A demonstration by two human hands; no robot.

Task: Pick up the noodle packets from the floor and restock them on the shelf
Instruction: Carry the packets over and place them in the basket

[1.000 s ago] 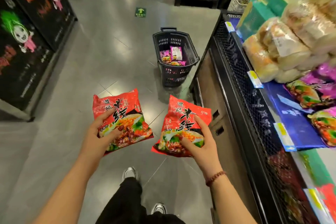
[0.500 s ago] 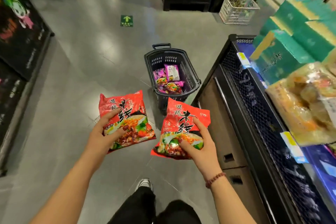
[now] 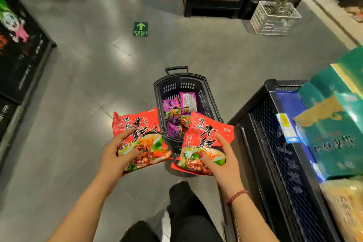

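Noodle packets: left hand [image 3: 115, 155] grips one [image 3: 140, 137], right hand [image 3: 222, 160] another [image 3: 206, 141], hiding the basket's [image 3: 206, 92] front.

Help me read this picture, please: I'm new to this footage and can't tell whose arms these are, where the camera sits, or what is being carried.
No machine here: a person wears a wide-angle camera on the head, looking forward and down, so the arms are their own. The left hand holds one red noodle packet; the right hand, with a bead bracelet at the wrist, holds a second red packet. Ahead on the grey floor stands a dark shopping basket with purple packets inside. On the right is the black shelf with green boxes. A green exit arrow marks the floor further off.
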